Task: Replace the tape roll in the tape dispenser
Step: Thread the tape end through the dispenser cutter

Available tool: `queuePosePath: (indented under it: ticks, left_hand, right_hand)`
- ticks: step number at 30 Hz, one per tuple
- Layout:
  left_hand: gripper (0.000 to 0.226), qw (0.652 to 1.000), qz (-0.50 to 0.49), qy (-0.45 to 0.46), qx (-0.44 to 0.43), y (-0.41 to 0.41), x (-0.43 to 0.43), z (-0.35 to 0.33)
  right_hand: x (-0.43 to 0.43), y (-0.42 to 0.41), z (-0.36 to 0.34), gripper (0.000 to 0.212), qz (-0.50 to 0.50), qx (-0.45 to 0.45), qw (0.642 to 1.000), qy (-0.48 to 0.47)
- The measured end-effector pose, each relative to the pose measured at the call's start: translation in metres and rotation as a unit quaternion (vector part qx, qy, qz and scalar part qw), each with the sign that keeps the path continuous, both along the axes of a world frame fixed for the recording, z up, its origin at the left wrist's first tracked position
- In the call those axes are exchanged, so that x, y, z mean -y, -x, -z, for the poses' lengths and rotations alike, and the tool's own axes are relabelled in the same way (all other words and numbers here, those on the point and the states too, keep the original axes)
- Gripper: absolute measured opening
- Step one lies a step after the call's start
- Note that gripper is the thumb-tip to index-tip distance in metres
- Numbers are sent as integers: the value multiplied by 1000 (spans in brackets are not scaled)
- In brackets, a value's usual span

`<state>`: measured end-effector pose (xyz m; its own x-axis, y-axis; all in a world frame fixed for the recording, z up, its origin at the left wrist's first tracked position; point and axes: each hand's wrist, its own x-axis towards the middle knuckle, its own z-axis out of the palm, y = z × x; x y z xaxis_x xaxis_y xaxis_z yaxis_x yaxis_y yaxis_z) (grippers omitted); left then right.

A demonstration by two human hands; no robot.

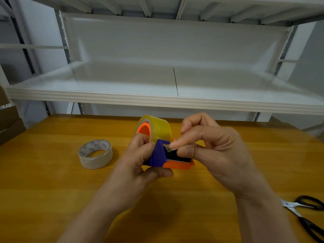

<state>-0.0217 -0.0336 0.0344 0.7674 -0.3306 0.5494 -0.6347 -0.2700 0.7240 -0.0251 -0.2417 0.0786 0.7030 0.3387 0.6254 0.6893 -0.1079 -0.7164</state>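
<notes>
An orange and blue tape dispenser (177, 163) is held just above the wooden table (52, 181), near its middle. A yellowish clear tape roll (158, 128) sits on the dispenser's orange hub. My left hand (142, 158) grips the dispenser's blue part from the left, thumb underneath. My right hand (210, 146) pinches the clear tape end at the dispenser's front, beside the blue part. A second, nearly used-up clear tape roll (95, 154) with a printed core lies flat on the table to the left.
Black-handled scissors (305, 213) lie at the table's right front edge. A white metal shelf (157, 100) runs across behind the table at head height. Cardboard boxes (8, 123) stand at the far left.
</notes>
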Motion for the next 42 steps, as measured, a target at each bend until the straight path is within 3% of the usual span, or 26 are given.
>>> queuePosePath:
  ticks: [7, 12, 16, 42]
  left_hand:
    - [32, 998, -31, 11, 45, -2, 0, 3]
    - [38, 988, -105, -12, 109, -5, -4, 5]
    - [33, 981, -133, -4, 141, -6, -5, 4]
    - [33, 945, -226, -48, 232, -10, -14, 3]
  right_hand:
    - [-3, 1, 0, 26, 38, 24, 998, 39]
    - [-11, 2, 2, 30, 36, 35, 997, 60]
    - [-15, 3, 5, 31, 31, 42, 997, 62]
    - [-24, 1, 8, 27, -27, 30, 999, -27]
